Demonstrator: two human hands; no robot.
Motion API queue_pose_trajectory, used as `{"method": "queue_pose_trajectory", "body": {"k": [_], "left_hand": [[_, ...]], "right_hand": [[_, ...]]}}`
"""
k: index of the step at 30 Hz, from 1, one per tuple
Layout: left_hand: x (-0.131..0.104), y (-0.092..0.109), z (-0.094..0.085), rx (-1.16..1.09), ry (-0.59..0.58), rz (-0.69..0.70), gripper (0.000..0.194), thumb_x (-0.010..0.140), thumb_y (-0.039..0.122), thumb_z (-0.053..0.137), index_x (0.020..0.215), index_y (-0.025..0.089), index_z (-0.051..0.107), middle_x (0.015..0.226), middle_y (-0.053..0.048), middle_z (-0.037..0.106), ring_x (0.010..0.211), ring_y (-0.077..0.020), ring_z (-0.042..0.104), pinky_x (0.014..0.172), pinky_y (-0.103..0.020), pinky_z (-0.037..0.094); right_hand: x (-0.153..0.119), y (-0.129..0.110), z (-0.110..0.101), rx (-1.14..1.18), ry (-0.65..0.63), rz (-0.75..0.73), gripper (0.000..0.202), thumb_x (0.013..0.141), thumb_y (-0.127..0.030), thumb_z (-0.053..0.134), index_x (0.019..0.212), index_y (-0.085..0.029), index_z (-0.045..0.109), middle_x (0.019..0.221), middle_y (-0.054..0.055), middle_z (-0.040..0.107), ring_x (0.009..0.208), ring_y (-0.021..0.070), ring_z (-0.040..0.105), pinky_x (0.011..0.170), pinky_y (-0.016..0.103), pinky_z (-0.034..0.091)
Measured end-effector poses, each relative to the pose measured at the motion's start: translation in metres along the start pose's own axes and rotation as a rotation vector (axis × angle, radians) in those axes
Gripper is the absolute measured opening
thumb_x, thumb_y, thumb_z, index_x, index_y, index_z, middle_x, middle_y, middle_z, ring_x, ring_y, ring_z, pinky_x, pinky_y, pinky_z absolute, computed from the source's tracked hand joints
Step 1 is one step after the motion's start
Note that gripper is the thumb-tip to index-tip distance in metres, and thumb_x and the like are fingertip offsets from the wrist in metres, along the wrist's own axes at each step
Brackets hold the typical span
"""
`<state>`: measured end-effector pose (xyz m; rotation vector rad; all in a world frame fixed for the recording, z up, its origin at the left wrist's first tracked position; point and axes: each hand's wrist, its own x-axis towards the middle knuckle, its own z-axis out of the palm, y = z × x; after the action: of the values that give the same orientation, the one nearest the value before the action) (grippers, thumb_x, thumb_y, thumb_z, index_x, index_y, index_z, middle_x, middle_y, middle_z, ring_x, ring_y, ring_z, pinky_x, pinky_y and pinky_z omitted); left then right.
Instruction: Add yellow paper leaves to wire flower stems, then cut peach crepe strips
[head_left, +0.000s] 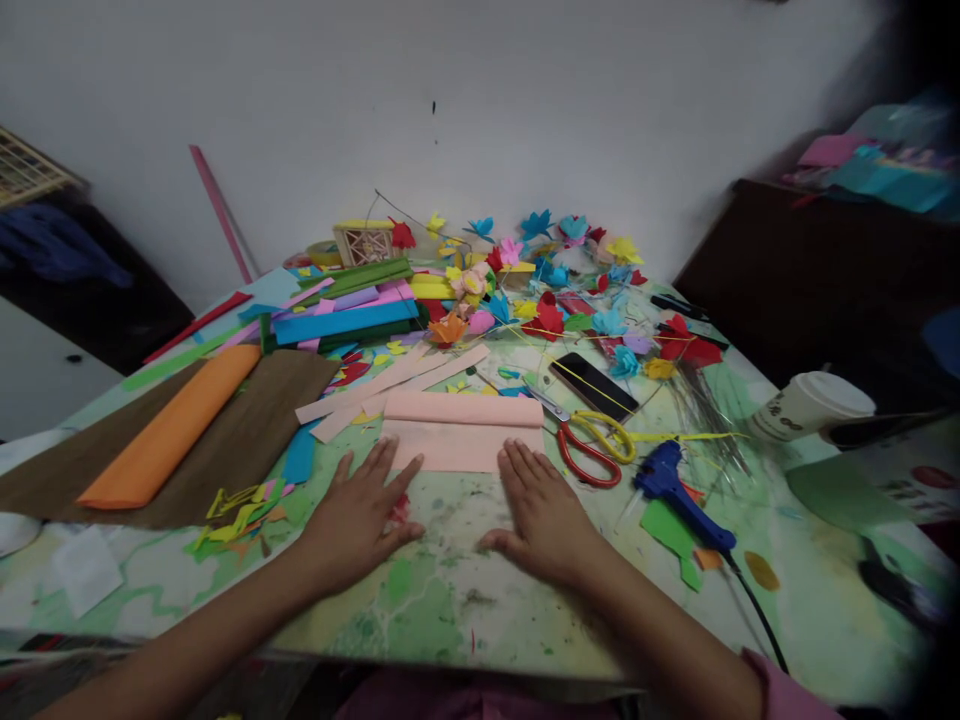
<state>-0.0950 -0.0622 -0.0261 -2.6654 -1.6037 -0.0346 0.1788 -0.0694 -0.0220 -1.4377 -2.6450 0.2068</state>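
Note:
A pale pink sheet of paper lies on the table with its far side rolled or folded into a thick strip. On its near left corner rest the fingertips of my left hand, palm down, fingers spread. My right hand lies flat at the near right corner, fingertips on the paper, thumb stretched out to the left. Neither hand grips anything. Just right of the paper are scissors with red and yellow handles, and a black phone lies behind them.
A blue glue gun, thin wires and a lidded paper cup stand to the right. Paper flowers fill the back. Rolls of coloured paper, an orange roll and brown paper cover the left. Scraps lie scattered near both hands.

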Motion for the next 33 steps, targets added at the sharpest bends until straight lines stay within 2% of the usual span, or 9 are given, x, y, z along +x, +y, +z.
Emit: {"method": "queue_pose_trajectory", "body": {"k": [7,11,15,18,21,24,28,30,33], "left_hand": [[-0.015,-0.012,0.010,0.054,0.017,-0.065,0.084,0.081,0.066,0.033,0.142,0.008,0.028,0.148,-0.020,0.024,0.136,-0.0324,0.023,0.107,-0.050,0.018],[-0.018,-0.017,0.003,0.038,0.010,-0.089,0.085,0.080,0.067,0.035,0.138,0.004,0.035,0.145,-0.021,0.030,0.134,-0.0328,0.028,0.107,-0.049,0.022],[0.003,-0.010,-0.027,-0.074,0.019,-0.132,0.058,0.089,0.052,0.031,0.122,0.010,0.054,0.130,-0.017,0.052,0.121,-0.0285,0.047,0.102,-0.043,0.035],[0.031,0.005,-0.058,-0.131,0.230,-0.124,0.044,0.092,0.043,0.032,0.111,0.012,0.058,0.120,-0.014,0.059,0.115,-0.0258,0.052,0.099,-0.040,0.039],[0.061,0.026,-0.091,-0.107,0.522,-0.104,0.035,0.091,0.034,0.037,0.111,0.012,0.055,0.135,-0.017,0.044,0.125,-0.0278,0.040,0.101,-0.042,0.037],[0.089,0.051,-0.121,-0.107,0.633,-0.063,0.028,0.091,0.027,0.040,0.110,0.013,0.055,0.129,-0.015,0.047,0.122,-0.0272,0.043,0.100,-0.042,0.037],[0.123,0.090,-0.130,-0.154,0.539,0.051,0.023,0.091,0.024,0.038,0.100,0.015,0.057,0.099,-0.010,0.062,0.097,-0.0226,0.057,0.084,-0.035,0.045],[0.134,0.108,-0.115,-0.114,0.390,0.144,0.021,0.090,0.019,0.037,0.089,0.016,0.057,0.088,-0.009,0.063,0.085,-0.0221,0.059,0.075,-0.034,0.046],[0.139,0.121,-0.074,-0.055,0.177,0.389,0.013,0.086,0.016,0.043,0.089,0.015,0.055,0.086,-0.009,0.064,0.082,-0.0227,0.060,0.068,-0.032,0.046]], "right_hand": [[-0.014,0.010,0.002,-0.037,0.022,0.074,0.099,0.078,-0.073,0.034,0.141,0.003,0.023,0.148,0.025,0.016,0.138,0.0334,0.014,0.110,0.048,0.018],[-0.017,0.010,0.001,-0.039,0.018,0.089,0.099,0.078,-0.073,0.032,0.141,0.002,0.023,0.147,0.025,0.019,0.138,0.0336,0.015,0.111,0.048,0.018],[-0.017,0.007,-0.002,-0.030,0.016,0.094,0.100,0.078,-0.075,0.030,0.142,0.002,0.024,0.147,0.024,0.018,0.138,0.0333,0.014,0.111,0.047,0.017],[-0.017,0.006,-0.003,-0.023,0.007,0.100,0.099,0.078,-0.074,0.030,0.142,0.003,0.023,0.148,0.024,0.018,0.138,0.0334,0.014,0.111,0.047,0.016],[-0.017,0.005,-0.004,-0.008,-0.001,0.111,0.099,0.079,-0.072,0.032,0.142,0.003,0.022,0.148,0.024,0.017,0.138,0.0331,0.013,0.112,0.046,0.014],[-0.018,0.005,-0.004,0.016,-0.001,0.119,0.098,0.079,-0.072,0.034,0.142,0.001,0.022,0.148,0.023,0.015,0.139,0.0323,0.011,0.112,0.045,0.013],[-0.020,0.005,-0.006,0.048,0.008,0.114,0.097,0.079,-0.071,0.034,0.143,0.000,0.019,0.149,0.023,0.013,0.139,0.0320,0.010,0.112,0.045,0.013],[-0.021,0.004,-0.007,0.061,0.019,0.109,0.097,0.079,-0.071,0.035,0.143,-0.001,0.020,0.149,0.023,0.015,0.139,0.0324,0.011,0.112,0.046,0.013],[-0.022,0.002,-0.008,0.078,0.053,0.119,0.096,0.077,-0.073,0.038,0.142,-0.003,0.025,0.147,0.023,0.022,0.138,0.0336,0.015,0.112,0.046,0.013]]}}
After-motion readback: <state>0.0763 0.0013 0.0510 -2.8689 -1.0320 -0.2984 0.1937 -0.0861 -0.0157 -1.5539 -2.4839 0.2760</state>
